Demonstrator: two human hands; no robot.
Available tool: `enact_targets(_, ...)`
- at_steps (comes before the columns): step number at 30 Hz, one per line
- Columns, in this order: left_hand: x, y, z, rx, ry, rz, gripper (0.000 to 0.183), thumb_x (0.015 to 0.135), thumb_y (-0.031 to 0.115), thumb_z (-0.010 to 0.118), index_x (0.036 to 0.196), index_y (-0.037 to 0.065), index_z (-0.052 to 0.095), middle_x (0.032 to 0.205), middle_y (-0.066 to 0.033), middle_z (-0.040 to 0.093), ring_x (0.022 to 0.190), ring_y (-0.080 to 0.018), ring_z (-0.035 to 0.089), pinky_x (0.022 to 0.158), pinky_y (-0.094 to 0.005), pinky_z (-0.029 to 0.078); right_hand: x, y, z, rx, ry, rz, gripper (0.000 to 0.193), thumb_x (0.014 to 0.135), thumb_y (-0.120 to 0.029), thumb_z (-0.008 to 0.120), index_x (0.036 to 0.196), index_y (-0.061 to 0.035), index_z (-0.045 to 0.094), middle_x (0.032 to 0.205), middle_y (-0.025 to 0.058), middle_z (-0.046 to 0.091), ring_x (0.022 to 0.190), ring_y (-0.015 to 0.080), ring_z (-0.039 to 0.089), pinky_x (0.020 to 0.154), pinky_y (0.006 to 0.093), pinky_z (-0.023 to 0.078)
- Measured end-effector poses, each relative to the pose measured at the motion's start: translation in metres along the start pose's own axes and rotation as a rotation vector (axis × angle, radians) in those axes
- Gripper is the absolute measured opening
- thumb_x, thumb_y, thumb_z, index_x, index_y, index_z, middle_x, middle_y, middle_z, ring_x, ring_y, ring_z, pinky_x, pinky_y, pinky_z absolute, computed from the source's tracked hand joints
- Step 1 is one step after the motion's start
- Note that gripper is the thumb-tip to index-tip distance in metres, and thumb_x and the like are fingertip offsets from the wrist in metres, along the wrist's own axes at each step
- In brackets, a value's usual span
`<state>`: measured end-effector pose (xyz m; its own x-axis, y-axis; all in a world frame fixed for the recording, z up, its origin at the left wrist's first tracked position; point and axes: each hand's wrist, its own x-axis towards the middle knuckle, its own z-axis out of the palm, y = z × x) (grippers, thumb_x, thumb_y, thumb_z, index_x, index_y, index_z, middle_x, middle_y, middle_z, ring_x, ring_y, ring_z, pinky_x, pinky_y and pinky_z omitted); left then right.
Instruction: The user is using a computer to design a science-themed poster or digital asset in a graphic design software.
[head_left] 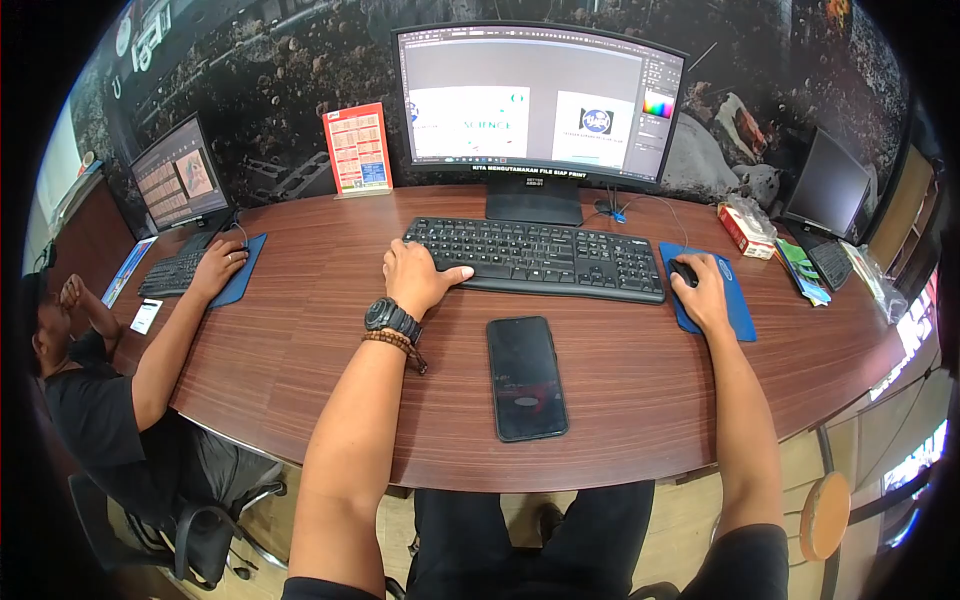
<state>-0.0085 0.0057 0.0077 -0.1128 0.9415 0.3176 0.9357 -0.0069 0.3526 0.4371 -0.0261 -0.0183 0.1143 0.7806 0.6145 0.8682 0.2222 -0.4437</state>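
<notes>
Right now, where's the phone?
In the head view, the phone lies just right of centre on the desk, between both forearms, nearer than the keyboard.

Mouse (683, 272), right side of tabletop (620, 370): mostly hidden under right hand's grip (704, 292). Keyboard (545, 262), toward back edge: near-left corner covered by left hand's grip (414, 277). Calendar (358, 148), back edge: small print too fine to read. Legs (605, 530), under front edge: partly hidden, cut off by view's bottom.

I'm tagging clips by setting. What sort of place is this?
Probably a design office: the large monitor shows what looks like artwork in editing software, and along the same desk a co-worker sits at another computer.
</notes>
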Motion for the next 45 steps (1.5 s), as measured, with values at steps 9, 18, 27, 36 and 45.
enact_targets(9,0.0025,-0.005,0.0076,-0.051,0.019,-0.01,0.101,0.068,0.056,0.087,0.13,-0.014,0.046,0.129,-0.0309,0.049,0.122,-0.0452,0.049,0.105,-0.051,0.042,0.0001,-0.0014,-0.0003,-0.011,-0.012,0.008,0.034,0.082,-0.021,0.071,0.112,-0.0043,0.071,0.118,0.0178,0.061,0.111,0.0365,0.06,0.097,0.0423,0.048)
enact_targets(18,0.0019,-0.0043,0.0054,-0.044,0.012,0.002,0.098,0.07,0.056,0.086,0.128,-0.015,0.048,0.129,-0.0328,0.048,0.122,-0.0468,0.049,0.103,-0.0504,0.045,0.0005,0.0003,0.0,-0.011,0.018,-0.002,0.032,0.08,-0.018,0.07,0.108,-0.0028,0.072,0.114,0.0183,0.062,0.108,0.0368,0.062,0.095,0.0423,0.049)
enact_targets(27,0.001,-0.0042,0.0043,-0.053,0.009,0.007,0.097,0.071,0.056,0.085,0.125,-0.016,0.05,0.128,-0.0335,0.049,0.122,-0.0472,0.049,0.104,-0.0512,0.044,-0.0003,-0.0005,-0.0009,-0.015,0.021,0.005,0.031,0.079,-0.017,0.068,0.106,-0.0034,0.071,0.113,0.0174,0.063,0.107,0.0356,0.062,0.095,0.0416,0.05)
enact_targets(36,-0.0004,-0.003,0.0054,-0.009,0.046,0.089,0.086,0.073,0.055,0.084,0.114,-0.016,0.058,0.128,-0.0338,0.049,0.123,-0.0471,0.046,0.103,-0.0517,0.044,-0.0005,-0.0001,0.0004,-0.002,0.017,0.003,0.033,0.081,-0.019,0.071,0.11,-0.0037,0.07,0.115,0.0176,0.061,0.109,0.0359,0.061,0.095,0.0423,0.049)
enact_targets(45,0.0005,-0.0056,0.0093,-0.028,0.034,0.068,0.082,0.075,0.054,0.083,0.113,-0.014,0.059,0.126,-0.0324,0.05,0.123,-0.0471,0.046,0.104,-0.051,0.043,-0.0002,0.001,0.0015,0.003,0.012,-0.008,0.034,0.081,-0.02,0.071,0.111,-0.0036,0.07,0.115,0.0176,0.061,0.11,0.0361,0.06,0.096,0.0425,0.049)
